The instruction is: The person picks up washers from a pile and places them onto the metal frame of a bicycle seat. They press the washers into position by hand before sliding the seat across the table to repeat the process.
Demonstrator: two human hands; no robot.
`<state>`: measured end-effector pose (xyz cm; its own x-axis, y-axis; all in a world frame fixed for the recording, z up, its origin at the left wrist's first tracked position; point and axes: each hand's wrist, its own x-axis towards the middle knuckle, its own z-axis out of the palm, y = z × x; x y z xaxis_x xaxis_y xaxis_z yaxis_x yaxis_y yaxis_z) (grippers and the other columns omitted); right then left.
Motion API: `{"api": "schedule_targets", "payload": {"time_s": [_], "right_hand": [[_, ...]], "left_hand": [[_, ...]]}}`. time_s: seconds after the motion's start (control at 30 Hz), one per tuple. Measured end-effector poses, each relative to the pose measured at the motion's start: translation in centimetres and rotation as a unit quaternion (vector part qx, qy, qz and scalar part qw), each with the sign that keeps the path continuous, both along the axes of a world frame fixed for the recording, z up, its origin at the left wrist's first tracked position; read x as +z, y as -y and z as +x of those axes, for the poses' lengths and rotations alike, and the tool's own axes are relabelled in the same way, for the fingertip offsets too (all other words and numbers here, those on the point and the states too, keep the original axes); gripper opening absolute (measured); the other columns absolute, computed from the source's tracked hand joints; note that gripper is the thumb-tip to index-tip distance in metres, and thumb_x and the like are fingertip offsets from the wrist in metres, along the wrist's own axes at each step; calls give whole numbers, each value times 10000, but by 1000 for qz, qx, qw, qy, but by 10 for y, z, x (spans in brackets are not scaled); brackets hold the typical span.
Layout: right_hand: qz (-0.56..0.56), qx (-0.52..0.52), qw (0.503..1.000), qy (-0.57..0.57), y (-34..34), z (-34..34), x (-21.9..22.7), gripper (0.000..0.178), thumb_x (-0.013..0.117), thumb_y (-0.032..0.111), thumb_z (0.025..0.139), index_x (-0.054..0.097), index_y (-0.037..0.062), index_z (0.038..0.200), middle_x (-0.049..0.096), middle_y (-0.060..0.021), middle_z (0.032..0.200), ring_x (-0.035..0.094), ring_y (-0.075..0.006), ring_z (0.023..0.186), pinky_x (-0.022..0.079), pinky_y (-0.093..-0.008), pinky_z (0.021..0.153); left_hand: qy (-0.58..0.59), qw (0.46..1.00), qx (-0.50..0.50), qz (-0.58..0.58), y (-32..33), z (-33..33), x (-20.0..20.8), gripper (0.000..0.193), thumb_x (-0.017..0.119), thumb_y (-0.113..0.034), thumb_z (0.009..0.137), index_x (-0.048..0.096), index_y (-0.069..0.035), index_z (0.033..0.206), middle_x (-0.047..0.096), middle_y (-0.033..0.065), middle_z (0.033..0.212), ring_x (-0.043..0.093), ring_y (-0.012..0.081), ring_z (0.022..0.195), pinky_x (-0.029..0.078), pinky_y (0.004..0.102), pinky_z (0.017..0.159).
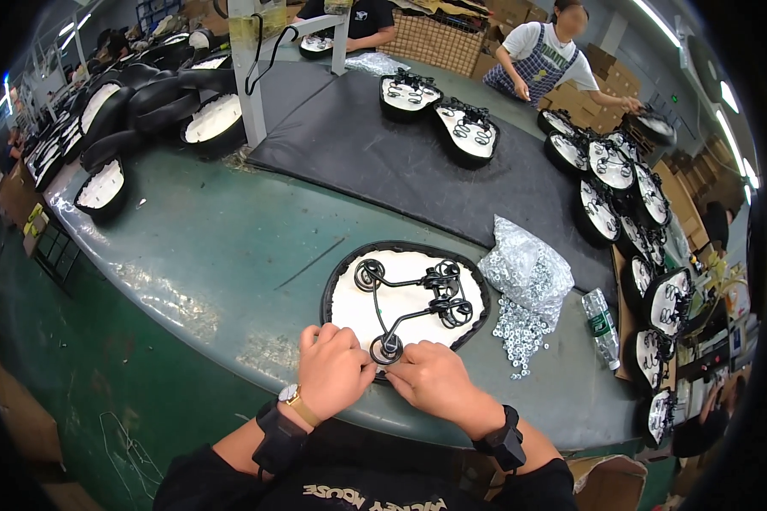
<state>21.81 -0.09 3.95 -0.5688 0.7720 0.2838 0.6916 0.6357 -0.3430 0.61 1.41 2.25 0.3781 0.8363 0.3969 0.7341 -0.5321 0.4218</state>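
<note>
A wide bicycle saddle (352, 305) lies upside down on the green table before me, its white underside up and its black cover gathered round the rim. On it sits a black wire spring frame (407, 318) with coils at its corners. At the near coil, my left hand (336, 371) is closed, with curled fingers over the saddle's near edge. Facing it, my right hand (435, 381) pinches thumb and fingers together just beside the same coil. Whatever lies between the fingertips of either hand is hidden. Loose metal nuts (521, 334) spill from a clear plastic bag (528, 268) right of the saddle.
A plastic bottle (602, 329) lies right of the nuts. Two sprung saddles (467, 134) rest on the black mat (358, 140); several more are stacked along the right edge. Black saddles crowd the far left beside a metal post (249, 77). Across the table a person holds a saddle (654, 125).
</note>
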Motion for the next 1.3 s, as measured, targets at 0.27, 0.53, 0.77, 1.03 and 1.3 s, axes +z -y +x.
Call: {"api": "schedule_targets", "payload": {"time_s": [0.27,0.53,0.77,1.03,1.3], "right_hand": [[-25,-84,996,4,28,-18,-9,264,742,199,829,786,132,1081,547,-20,890,534,-241,913,394,-409,800],[49,-123,985,-112,25,-24,-28,226,823,171,800,805,144,1024,565,24,831,560,-190,853,387,-367,812],[141,-125,962,-196,24,-30,-24,188,858,150,766,790,154,942,692,57,800,640,-163,739,449,-349,733],[111,-186,968,-124,10,5,-11,150,844,119,752,783,152,885,698,8,824,657,-193,804,477,-347,730],[-104,-166,978,-66,-26,5,-13,133,790,156,796,762,84,905,700,-69,851,669,-298,844,535,-413,719]], "left_hand": [[-62,988,-24,-140,-11,-2,-5,138,739,-307,768,802,-187,748,643,21,878,562,256,1011,324,455,885],[-44,966,-43,-251,-27,-11,0,132,761,-324,774,804,-200,778,665,33,980,563,278,1045,309,451,918],[197,938,-40,-283,0,-17,-8,160,797,-286,844,795,-132,889,672,88,1058,566,312,1077,405,420,1012],[130,988,-52,-60,13,-13,9,175,801,-192,869,749,-67,979,684,66,1098,652,278,1015,493,425,963],[81,988,-129,-17,2,-22,-24,493,834,-206,795,661,-87,1241,622,93,1204,607,316,1133,452,501,1103]]}}
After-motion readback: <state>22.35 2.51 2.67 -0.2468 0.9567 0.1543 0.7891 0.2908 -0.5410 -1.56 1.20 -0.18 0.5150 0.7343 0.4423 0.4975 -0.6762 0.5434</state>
